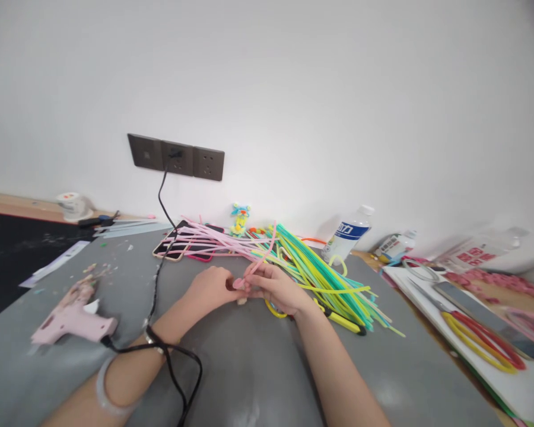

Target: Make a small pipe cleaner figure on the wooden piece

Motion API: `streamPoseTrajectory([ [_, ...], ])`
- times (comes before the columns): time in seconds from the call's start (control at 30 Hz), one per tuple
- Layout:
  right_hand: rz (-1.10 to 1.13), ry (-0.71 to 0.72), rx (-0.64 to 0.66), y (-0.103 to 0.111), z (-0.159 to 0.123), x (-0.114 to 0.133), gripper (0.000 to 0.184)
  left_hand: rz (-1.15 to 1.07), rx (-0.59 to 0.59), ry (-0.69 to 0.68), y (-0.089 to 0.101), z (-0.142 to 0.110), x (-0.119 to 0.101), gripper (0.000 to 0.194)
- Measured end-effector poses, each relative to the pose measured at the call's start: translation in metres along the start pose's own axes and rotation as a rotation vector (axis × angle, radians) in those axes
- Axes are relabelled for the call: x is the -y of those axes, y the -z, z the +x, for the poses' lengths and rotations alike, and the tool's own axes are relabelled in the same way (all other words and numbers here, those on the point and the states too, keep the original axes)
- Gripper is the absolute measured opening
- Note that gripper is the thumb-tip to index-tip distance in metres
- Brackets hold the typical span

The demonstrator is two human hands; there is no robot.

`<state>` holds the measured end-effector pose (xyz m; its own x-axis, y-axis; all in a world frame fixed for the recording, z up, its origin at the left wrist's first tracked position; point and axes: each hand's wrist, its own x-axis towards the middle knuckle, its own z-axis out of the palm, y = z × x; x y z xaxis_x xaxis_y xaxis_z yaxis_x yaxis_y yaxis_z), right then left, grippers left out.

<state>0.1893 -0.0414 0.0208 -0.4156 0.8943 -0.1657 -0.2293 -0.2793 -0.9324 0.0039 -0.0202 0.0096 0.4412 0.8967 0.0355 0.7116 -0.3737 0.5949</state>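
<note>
Pink pipe cleaner [264, 258], likely light and bendy, best held by its tip: right hand [273, 289] pinches it, left hand [212, 289] unclear.

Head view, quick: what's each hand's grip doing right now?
Left hand: fingers curled at the pink strip's lower end; whether it holds it cannot be told.
Right hand: closed, pinching the pink strip.

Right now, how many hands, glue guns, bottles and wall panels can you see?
Hands: 2 (left hand, right hand)
Pink glue gun: 1
Bottles: 3 (blue-labelled bottle, dark-labelled bottle, red-lettered bottle)
Dark wall panels: 3
Total: 9
</note>
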Motion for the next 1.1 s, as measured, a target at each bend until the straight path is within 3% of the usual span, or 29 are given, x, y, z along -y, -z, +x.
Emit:
streamPoseTrajectory([
  [0.33, 0.068, 0.201, -0.038, -0.004, 0.000, 0.008, 0.021, -0.385, -0.111, -0.060, 0.002, 0.008, 0.005, 0.020],
  [0.6, 0.088, 0.205, -0.066, -0.004, -0.005, 0.014, 0.022, -0.331, -0.238, -0.130, 0.005, 0.006, -0.003, 0.014],
  [0.77, 0.067, 0.221, -0.146, -0.002, -0.006, 0.014, 0.025, -0.438, -0.350, -0.080, 0.005, 0.009, 0.001, 0.017],
  [0.97, 0.088, 0.422, -0.342, 0.001, 0.001, 0.014, 0.029, -0.647, -0.262, -0.017, 0.006, 0.012, 0.000, 0.035],
  [1.1, 0.023, 0.458, -0.330, -0.003, 0.002, 0.014, 0.027, -0.636, -0.273, -0.090, 0.006, 0.009, -0.005, 0.035],
])
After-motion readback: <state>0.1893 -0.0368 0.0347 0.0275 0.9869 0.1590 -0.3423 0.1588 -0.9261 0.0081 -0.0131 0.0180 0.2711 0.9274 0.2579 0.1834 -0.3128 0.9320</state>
